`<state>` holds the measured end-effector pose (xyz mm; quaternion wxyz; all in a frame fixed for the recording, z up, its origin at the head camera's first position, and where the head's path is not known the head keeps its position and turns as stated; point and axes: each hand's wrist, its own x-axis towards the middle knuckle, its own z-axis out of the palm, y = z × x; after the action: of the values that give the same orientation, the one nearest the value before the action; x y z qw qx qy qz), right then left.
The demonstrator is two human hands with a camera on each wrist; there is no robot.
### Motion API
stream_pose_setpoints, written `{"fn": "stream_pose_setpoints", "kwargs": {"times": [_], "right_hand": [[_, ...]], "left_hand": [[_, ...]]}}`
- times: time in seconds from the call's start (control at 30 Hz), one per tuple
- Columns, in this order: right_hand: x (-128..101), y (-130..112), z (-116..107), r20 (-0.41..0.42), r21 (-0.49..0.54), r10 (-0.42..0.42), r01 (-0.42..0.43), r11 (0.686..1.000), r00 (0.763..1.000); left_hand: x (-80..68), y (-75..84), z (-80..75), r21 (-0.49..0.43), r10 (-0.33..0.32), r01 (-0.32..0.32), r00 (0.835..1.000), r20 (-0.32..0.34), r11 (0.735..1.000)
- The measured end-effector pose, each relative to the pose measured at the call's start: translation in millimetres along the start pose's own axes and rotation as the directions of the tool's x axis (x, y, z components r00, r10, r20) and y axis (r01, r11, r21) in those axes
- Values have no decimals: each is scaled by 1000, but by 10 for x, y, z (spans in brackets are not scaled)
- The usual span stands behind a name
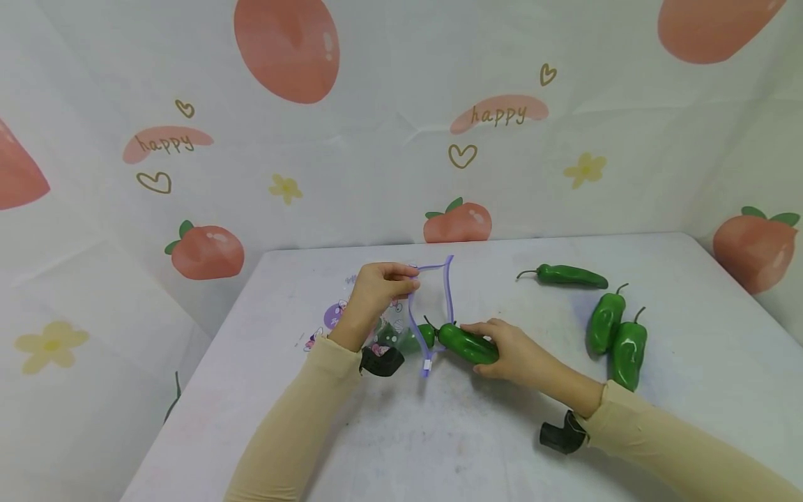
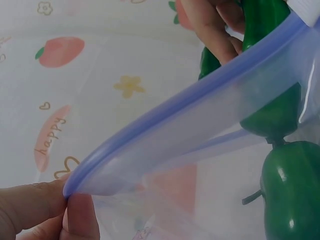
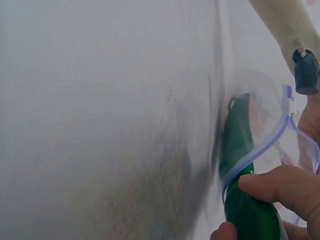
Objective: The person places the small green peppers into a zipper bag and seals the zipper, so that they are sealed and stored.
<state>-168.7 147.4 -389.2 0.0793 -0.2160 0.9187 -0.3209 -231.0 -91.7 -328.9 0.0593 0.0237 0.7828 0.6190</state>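
A clear zip bag [image 1: 433, 296] with a purple slider edge stands with its mouth spread wide, facing right. My left hand [image 1: 379, 289] pinches the upper rim of the bag between thumb and fingers. One green pepper [image 2: 292, 190] lies inside the bag. In my right hand [image 1: 517, 352] is another green pepper [image 1: 467, 343], gripped by its blunt end. Its stem end points left and is at the bag's opening, close to the pepper inside. In the right wrist view the thumb [image 3: 280, 187] presses on the held pepper.
To the right on the white table [image 1: 439, 439] lie three more peppers: one long pepper [image 1: 571, 276] at the back, and two plumper ones, a pepper [image 1: 606, 322] and a pepper [image 1: 629, 354], side by side. A fruit-patterned cloth [image 1: 376, 174] hangs behind.
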Motion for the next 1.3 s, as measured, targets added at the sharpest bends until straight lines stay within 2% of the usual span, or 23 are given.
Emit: {"fn": "stream_pose_setpoints", "kwargs": {"times": [0.17, 0.43, 0.57, 0.9, 1.3], "right_hand": [[1, -8, 12, 2, -4, 11, -11, 1000, 1000], [17, -2, 30, 2, 68, 48, -48, 997, 999], [25, -9, 32, -3, 66, 36, -36, 997, 999], [45, -4, 33, -44, -11, -28, 28, 1000, 999], [60, -5, 47, -40, 16, -30, 30, 999, 999]], "left_hand": [[-1, 0, -2, -2, -6, 6, 1000, 3, 1000], [0, -4, -4, -15, -1, 1, 1000, 7, 1000], [-11, 12, -7, -12, -3, 3, 1000, 5, 1000], [6, 8, -8, 6, 14, -14, 1000, -5, 1000], [9, 3, -12, 24, 11, -11, 1000, -8, 1000]]}}
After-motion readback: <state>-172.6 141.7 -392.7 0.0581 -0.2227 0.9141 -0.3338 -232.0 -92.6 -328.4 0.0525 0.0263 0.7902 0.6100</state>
